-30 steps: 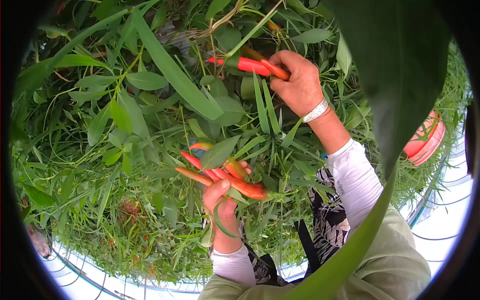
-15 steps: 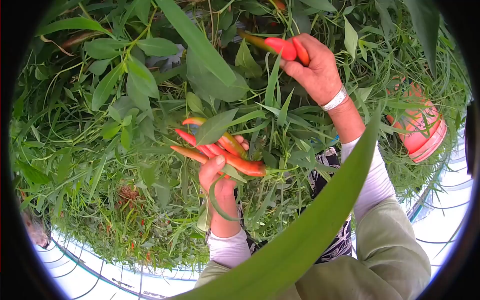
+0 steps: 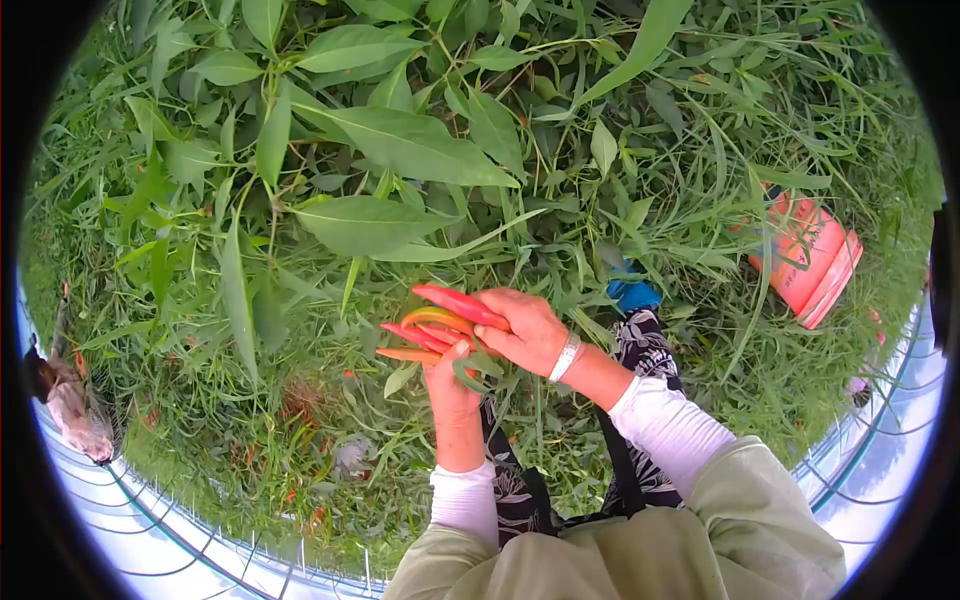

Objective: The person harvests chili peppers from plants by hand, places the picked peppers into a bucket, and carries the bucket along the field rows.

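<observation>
Several red and orange chili peppers [image 3: 425, 335] fan out from my left hand [image 3: 452, 390], whose thumb presses over them. A green leaf hangs by its fingers. My right hand [image 3: 525, 333], with a silver bracelet on the wrist, touches the same bunch and is closed on a red pepper [image 3: 460, 303] lying above the others. The two hands meet in front of my body, and the fingertips are partly hidden by the peppers.
Leafy pepper plants [image 3: 400, 150] and tall grass surround the hands. A red bucket [image 3: 808, 262] lies tilted in the grass at the right. A blue shoe [image 3: 633, 290] shows beyond my patterned trousers. A pinkish object [image 3: 78, 415] is at the left edge.
My right hand has come down and left from the upper plants with its peppers to the bunch in my left hand. The view has shifted, and the large near leaf no longer covers my sleeve.
</observation>
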Demonstrator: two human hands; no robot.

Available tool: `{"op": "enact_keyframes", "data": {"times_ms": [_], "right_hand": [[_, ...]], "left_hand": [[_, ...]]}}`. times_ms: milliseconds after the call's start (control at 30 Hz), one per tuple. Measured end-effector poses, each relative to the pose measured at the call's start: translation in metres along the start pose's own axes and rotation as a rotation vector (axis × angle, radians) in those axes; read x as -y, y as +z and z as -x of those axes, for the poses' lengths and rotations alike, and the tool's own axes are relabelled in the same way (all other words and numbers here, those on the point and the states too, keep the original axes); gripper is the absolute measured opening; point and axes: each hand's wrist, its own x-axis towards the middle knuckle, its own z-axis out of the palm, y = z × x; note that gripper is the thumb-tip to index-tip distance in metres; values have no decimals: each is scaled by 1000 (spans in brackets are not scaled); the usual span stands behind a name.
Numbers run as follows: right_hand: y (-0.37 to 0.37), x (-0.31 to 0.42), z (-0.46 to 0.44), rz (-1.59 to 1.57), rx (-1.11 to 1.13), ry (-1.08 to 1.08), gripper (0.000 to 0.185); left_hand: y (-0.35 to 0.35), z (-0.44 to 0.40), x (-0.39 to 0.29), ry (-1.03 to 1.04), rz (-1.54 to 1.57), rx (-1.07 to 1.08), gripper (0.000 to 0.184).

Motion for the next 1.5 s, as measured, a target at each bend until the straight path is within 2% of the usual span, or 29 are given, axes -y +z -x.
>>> {"op": "enact_keyframes", "data": {"times_ms": [67,267,333,367,400,500,533,600,667,733,800,867,900,933,1000,1033,1133,1167,1300,1333,1400,1500], "right_hand": [[13,21,11,-1,-12,-16,34],[9,114,37,-117,37,0,47],[3,145,46,-263,20,-26,48],[-2,158,50,-295,44,-42,59],[-11,172,57,-296,23,-56,59],[-30,194,83,-326,56,15,80],[-35,194,92,-336,27,9,80],[-55,186,113,-430,11,11,79],[-79,175,136,-537,4,27,84],[-110,166,164,-530,-10,107,85],[-135,151,193,-820,-142,32,78],[-170,125,229,-908,-121,163,75],[-196,123,251,-943,-115,233,74],[-196,97,266,-1068,-310,112,70],[-233,86,308,-1434,-419,38,66],[-251,76,327,-1471,-431,-33,65],[-313,47,368,-1545,-527,-271,63],[-335,39,380,-1534,-636,-304,64],[-418,-37,427,-1384,-909,-230,66],[-440,-47,429,-1366,-865,-309,62],[-474,-87,445,-1391,-899,-268,56],[-510,-135,452,-1373,-1141,-30,44]], "left_hand": [[4,20,-9,84,5,-106,55],[54,81,-71,295,-112,-146,45],[78,98,-98,309,-105,-18,46],[85,103,-110,326,-176,18,48],[96,112,-116,330,-185,41,48],[130,142,-124,247,-346,169,57],[138,151,-122,241,-366,193,57],[157,166,-107,56,-295,257,55],[178,183,-90,-99,-386,268,59],[196,193,-57,-90,-539,311,73],[218,198,-24,-117,-739,452,75],[254,202,7,-96,-937,727,76],[278,212,21,-90,-1005,793,76],[301,222,36,-121,-1018,827,76],[341,237,67,-207,-1117,1046,77],[352,239,89,-182,-1067,1145,77],[389,254,126,-350,-1115,1073,74],[399,255,134,-401,-1098,1054,71],[409,240,155,-413,-1224,958,73],[406,234,157,-399,-1234,914,73],[402,220,165,-407,-1292,848,73],[392,203,169,-382,-1323,718,70]]}}
